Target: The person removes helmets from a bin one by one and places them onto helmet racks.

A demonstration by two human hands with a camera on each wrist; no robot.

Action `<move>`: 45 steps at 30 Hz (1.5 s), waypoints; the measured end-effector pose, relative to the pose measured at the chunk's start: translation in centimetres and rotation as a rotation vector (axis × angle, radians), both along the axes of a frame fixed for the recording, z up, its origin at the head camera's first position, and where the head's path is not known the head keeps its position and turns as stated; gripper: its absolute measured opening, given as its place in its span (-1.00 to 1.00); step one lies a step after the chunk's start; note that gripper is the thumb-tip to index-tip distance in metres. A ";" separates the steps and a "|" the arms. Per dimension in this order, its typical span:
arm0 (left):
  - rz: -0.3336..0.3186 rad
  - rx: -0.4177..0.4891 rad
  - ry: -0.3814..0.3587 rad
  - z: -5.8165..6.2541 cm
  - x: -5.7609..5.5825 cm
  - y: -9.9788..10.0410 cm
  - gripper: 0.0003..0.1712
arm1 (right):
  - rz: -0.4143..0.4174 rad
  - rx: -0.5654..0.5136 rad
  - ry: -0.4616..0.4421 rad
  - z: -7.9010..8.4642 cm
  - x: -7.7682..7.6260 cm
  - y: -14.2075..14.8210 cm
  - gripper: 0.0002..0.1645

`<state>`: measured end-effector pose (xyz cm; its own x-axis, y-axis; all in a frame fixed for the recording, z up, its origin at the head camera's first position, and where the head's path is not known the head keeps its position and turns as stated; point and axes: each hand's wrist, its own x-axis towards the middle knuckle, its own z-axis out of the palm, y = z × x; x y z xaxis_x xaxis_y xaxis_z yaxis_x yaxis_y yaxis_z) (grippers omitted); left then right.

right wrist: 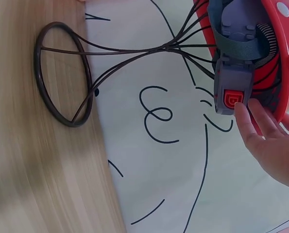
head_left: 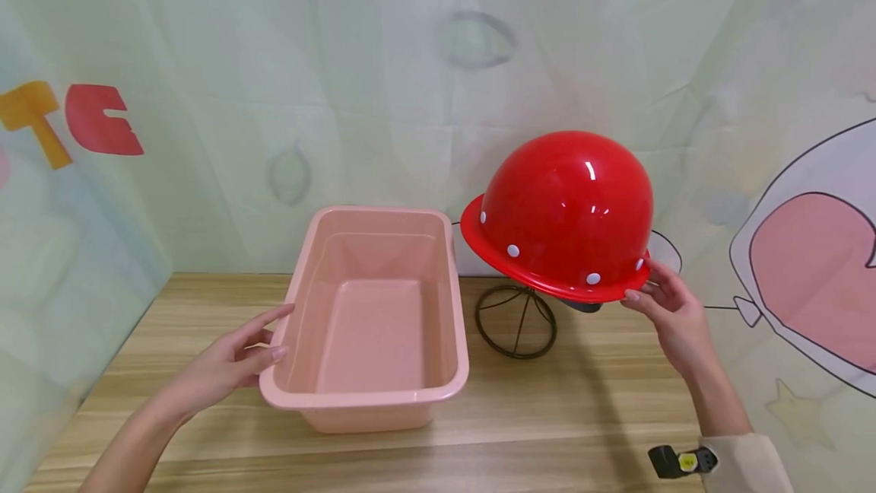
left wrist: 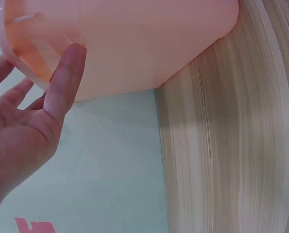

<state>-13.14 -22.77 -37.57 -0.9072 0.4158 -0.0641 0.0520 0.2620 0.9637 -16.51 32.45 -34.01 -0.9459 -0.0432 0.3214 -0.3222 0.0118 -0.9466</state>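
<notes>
A red hard hat [head_left: 571, 211] with white rivets sits tilted on a dark wire stand [head_left: 516, 356], whose round foot rests on the table. My right hand [head_left: 674, 318] pinches the hat's brim at its right side, thumb in front. In the right wrist view, fingertips reach under the brim beside a grey adjuster with a red button [right wrist: 233, 99] and a dark strap [right wrist: 239, 48]. To the left stands a pink plastic basin [head_left: 363, 400], with nothing inside. My left hand [head_left: 219, 367] holds its left rim between thumb and fingers.
Both things stand on a wood-grain table [head_left: 534, 432]. Behind and beside it hangs a pale printed cloth [head_left: 226, 59] with cartoon shapes and letters. A small black device [head_left: 680, 462] is on the right sleeve.
</notes>
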 end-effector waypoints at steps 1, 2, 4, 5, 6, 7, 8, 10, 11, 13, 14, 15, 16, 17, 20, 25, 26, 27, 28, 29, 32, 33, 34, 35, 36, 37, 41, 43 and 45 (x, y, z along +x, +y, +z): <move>0.002 0.000 -0.002 0.0 0.0 0.0 -0.31 | -0.008 0.005 -0.005 0.0 0.0 0.0 -0.39; 0.003 0.000 -0.001 0.0 0.0 0.0 -0.31 | -0.009 0.005 -0.008 0.0 0.0 0.0 -0.39; 0.004 0.000 0.000 0.0 0.0 0.0 -0.31 | -0.014 0.009 -0.014 0.0 0.0 -0.1 -0.38; 0.002 0.001 0.001 0.0 0.0 0.0 -0.31 | -0.018 0.012 -0.017 0.0 0.1 -0.1 -0.38; -0.001 0.002 0.003 0.0 0.0 0.0 -0.31 | -0.024 0.019 -0.021 0.1 0.1 -0.1 -0.38; -0.003 0.004 0.004 0.0 0.0 0.1 -0.31 | -0.031 0.027 -0.025 0.1 0.1 -0.2 -0.38; -0.005 0.004 0.006 0.0 0.0 0.1 -0.32 | -0.036 0.035 -0.030 0.1 0.1 -0.2 -0.37; -0.007 0.004 0.007 0.0 0.0 0.1 -0.32 | -0.043 0.050 -0.038 0.2 0.2 -0.2 -0.35; -0.007 0.004 0.007 0.0 -0.1 0.1 -0.32 | -0.045 0.055 -0.041 0.2 0.2 -0.3 -0.34; -0.003 0.000 0.005 0.1 -0.1 0.1 -0.32 | -0.044 0.067 -0.046 0.3 0.2 -0.3 -0.33; 0.000 -0.004 0.003 0.1 0.0 0.1 -0.32 | -0.041 0.072 -0.046 0.4 0.2 -0.3 -0.32; 0.002 -0.007 0.002 0.1 0.0 0.1 -0.31 | -0.040 0.076 -0.046 0.4 0.2 -0.3 -0.32; 0.003 -0.010 0.001 0.2 0.0 0.1 -0.31 | -0.039 0.079 -0.045 0.4 0.2 -0.4 -0.32; 0.004 -0.011 -0.001 0.2 0.0 0.1 -0.31 | -0.036 0.080 -0.044 0.4 0.2 -0.4 -0.32; 0.001 -0.015 0.003 0.2 0.1 0.1 -0.31 | -0.033 0.083 -0.043 0.4 0.3 -0.4 -0.33; -0.003 -0.007 0.011 0.2 0.1 0.1 -0.32 | -0.037 0.105 -0.050 0.5 0.5 -0.2 -0.33; -0.002 -0.006 0.010 0.2 0.1 0.1 -0.32 | -0.038 0.109 -0.054 0.5 0.5 -0.2 -0.33; -0.001 -0.006 0.010 0.2 0.1 0.1 -0.32 | -0.040 0.114 -0.056 0.5 0.6 -0.2 -0.33; 0.002 -0.007 0.009 0.2 0.1 0.1 -0.32 | -0.041 0.116 -0.059 0.5 0.7 -0.1 -0.33; 0.007 -0.011 0.007 0.2 0.1 0.2 -0.32 | -0.041 0.117 -0.063 0.6 0.8 -0.1 -0.33; 0.032 -0.032 0.005 0.1 0.2 0.3 -0.32 | -0.028 0.108 -0.062 0.6 1.0 -0.1 -0.35; 0.039 -0.040 0.009 0.1 0.2 0.3 -0.32 | -0.020 0.103 -0.058 0.6 1.0 0.0 -0.36; 0.050 -0.047 0.013 0.1 0.3 0.4 -0.33 | -0.010 0.099 -0.053 0.6 1.1 0.0 -0.37; 0.058 -0.054 0.019 0.1 0.3 0.4 -0.33 | 0.001 0.094 -0.049 0.7 1.1 0.1 -0.38; 0.065 -0.059 0.025 0.1 0.3 0.4 -0.34 | 0.011 0.095 -0.045 0.7 1.2 0.1 -0.39; 0.066 -0.063 0.035 0.1 0.4 0.4 -0.34 | 0.017 0.099 -0.044 0.6 1.3 0.2 -0.40; 0.065 -0.068 0.044 0.1 0.4 0.4 -0.35 | 0.006 0.157 -0.056 0.6 1.6 0.5 -0.40; 0.057 -0.070 0.046 0.0 0.4 0.3 -0.35 | -0.010 0.200 -0.061 0.5 1.8 0.7 -0.39; 0.041 -0.063 0.046 -0.1 0.4 0.2 -0.36 | -0.017 0.237 -0.058 0.5 2.0 1.0 -0.38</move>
<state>-12.73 -22.54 -37.63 -0.9261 0.3743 -0.0471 0.0835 0.3250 0.9420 -14.48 33.46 -33.56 -0.9637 -0.0951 0.2496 -0.2655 0.2406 -0.9336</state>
